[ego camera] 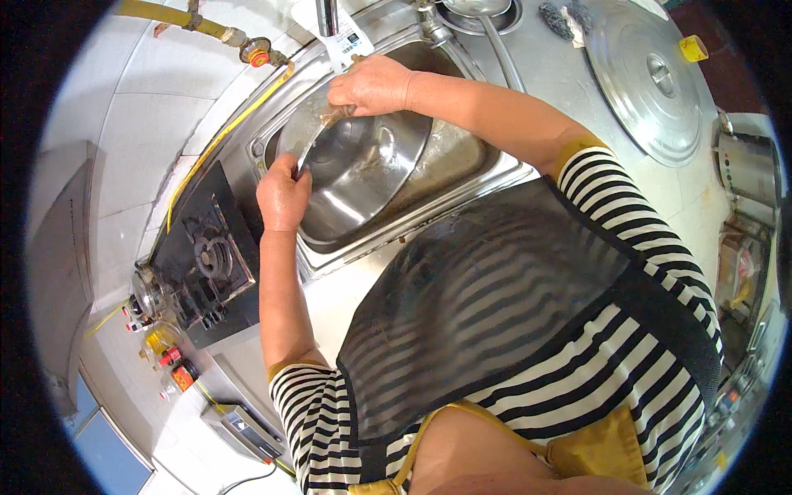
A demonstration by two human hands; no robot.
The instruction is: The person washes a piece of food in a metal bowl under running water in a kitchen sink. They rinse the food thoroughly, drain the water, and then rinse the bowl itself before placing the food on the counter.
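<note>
A large round stainless steel basin (pixel 383 185) sits tilted in the metal sink (pixel 461 151), its inside shiny and wet. My left hand (pixel 284 195) grips a curved metal rim at the left side of the sink, thumb on top. Farther back, my right hand (pixel 371 86) is closed on a crumpled brownish thing (pixel 334 116), perhaps a scrubbing cloth, pressed against the same rim. Whether that rim belongs to the basin or to a separate vessel cannot be told. Both hands look wet. A faucet (pixel 327 17) hangs over the back edge of the sink.
A black gas stove (pixel 213 257) stands left of the sink, bottles (pixel 162 339) beyond it. A yellow hose (pixel 229 133) runs along the wall. At the right lie a ladle (pixel 498 46), scouring pads (pixel 564 21), a big round metal lid (pixel 643 80) and a yellow tape roll (pixel 693 48).
</note>
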